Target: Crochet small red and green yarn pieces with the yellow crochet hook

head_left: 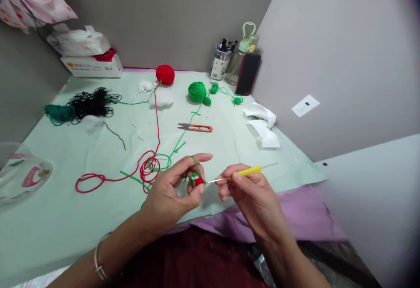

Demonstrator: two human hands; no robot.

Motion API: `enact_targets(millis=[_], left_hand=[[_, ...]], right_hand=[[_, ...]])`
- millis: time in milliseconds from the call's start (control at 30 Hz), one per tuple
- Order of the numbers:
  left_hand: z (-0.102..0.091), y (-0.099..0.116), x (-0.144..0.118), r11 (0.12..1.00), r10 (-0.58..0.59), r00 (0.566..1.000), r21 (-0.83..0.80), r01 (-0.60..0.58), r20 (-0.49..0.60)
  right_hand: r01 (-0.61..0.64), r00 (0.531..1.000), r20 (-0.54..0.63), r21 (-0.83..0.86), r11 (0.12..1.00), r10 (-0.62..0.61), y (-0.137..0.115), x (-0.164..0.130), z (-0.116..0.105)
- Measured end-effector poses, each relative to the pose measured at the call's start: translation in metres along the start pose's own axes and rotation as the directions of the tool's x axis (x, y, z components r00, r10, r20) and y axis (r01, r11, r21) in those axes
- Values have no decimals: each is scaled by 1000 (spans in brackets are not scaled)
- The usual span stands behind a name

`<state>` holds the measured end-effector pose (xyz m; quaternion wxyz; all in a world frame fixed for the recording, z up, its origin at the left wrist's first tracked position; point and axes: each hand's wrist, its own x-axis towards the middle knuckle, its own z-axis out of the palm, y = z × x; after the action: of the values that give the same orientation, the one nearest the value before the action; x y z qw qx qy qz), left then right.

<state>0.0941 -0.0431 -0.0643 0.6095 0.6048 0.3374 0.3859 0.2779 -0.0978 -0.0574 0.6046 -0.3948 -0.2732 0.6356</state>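
Between thumb and fingers, my left hand (177, 187) pinches a small crochet piece (197, 180) in red, white and green. Green yarn (196, 164) runs over its raised index finger. My right hand (251, 191) grips a crochet hook (247, 172) by its yellow handle, and the thin metal shaft points left. The hook's tip meets the green edge of the piece; whether it sits inside a loop is too small to tell. Loose red yarn (149, 170) lies tangled with green strands just beyond my left hand.
Orange thread snips (197, 128) lie mid-table. Behind them are a green yarn ball (197, 91) and a red yarn ball (165, 74). Black yarn (93, 104) lies left, near a clear plastic tub (26, 178). A phone (248, 74) leans on a bottle (234, 67); paper scraps (265, 132) lie right.
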Motion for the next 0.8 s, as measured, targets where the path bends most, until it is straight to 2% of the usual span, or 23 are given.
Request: enact_targets(millis=[200,367,433,500,633,800], left_hand=[[-5,-3,1,994,-15,999,-105,19,37],[-6,-7,2,978,-78,993,-187,93,89],[-6,-9,2,970,-108,989,-209,127,97],[-5,-10,2,957,-147,985,-239,164,88],[-3,-10,1,903,-244,965,-342,261,91],[3,-6,1,817,-298,949,-487,309,103]], right_hand=[[19,1000,16,38,999,-19,3,-3,1],[17,999,31,49,999,-19,9,-3,5],[63,998,28,30,998,-64,12,-3,8],[159,987,14,-18,987,-159,15,-3,10],[393,917,24,-208,896,-397,21,-3,10],[559,797,81,-473,681,-598,28,-3,7]])
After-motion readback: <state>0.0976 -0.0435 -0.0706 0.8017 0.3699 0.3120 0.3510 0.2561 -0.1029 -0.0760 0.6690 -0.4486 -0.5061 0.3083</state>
